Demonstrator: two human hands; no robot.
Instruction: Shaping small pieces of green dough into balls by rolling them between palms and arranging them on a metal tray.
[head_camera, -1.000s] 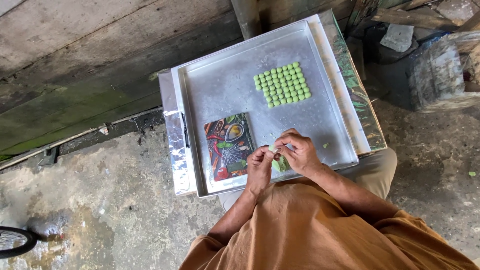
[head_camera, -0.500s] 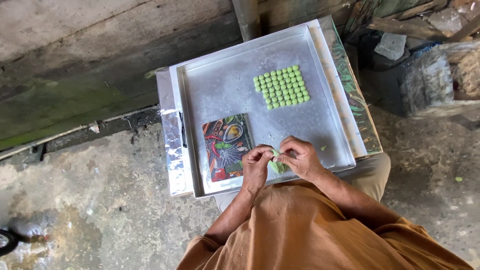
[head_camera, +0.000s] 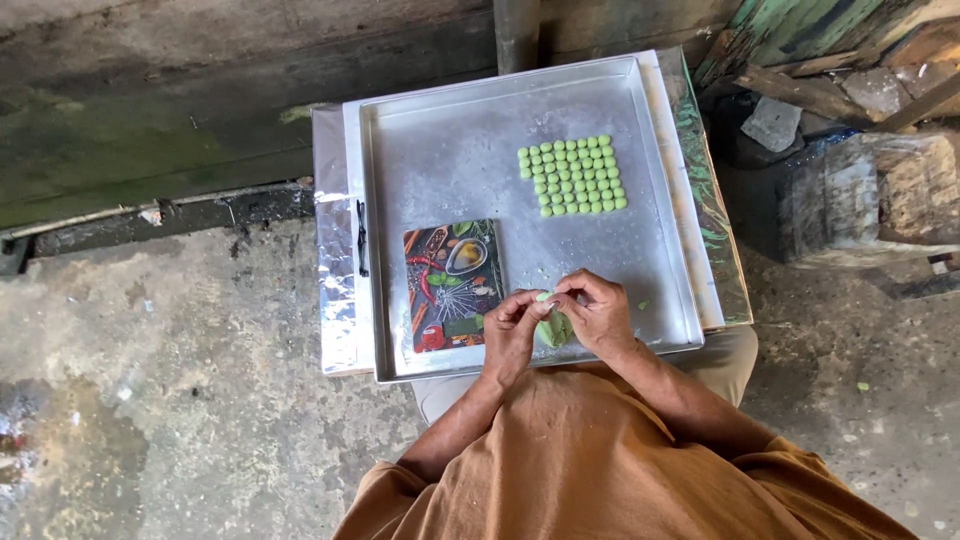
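Soft, even daylight, no hard-edged shadows. Metal tray (head_camera: 450, 150) catches dull, broad sheen, brightest on foil strip (head_camera: 335, 280) at left edge; no blown-out glare. Concrete floor (head_camera: 180, 380) evenly lit, wet dark patch lower left. Focus crisp at centre: green balls (head_camera: 572, 176) sharp. Corners softer, rubble (head_camera: 850, 110) top right slightly smeared. Straight edges bow mildly, wide-lens look.

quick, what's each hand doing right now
Left hand: fingers closed, pinching the green dough lump.
Right hand: fingers closed on the same lump, above the metal tray.
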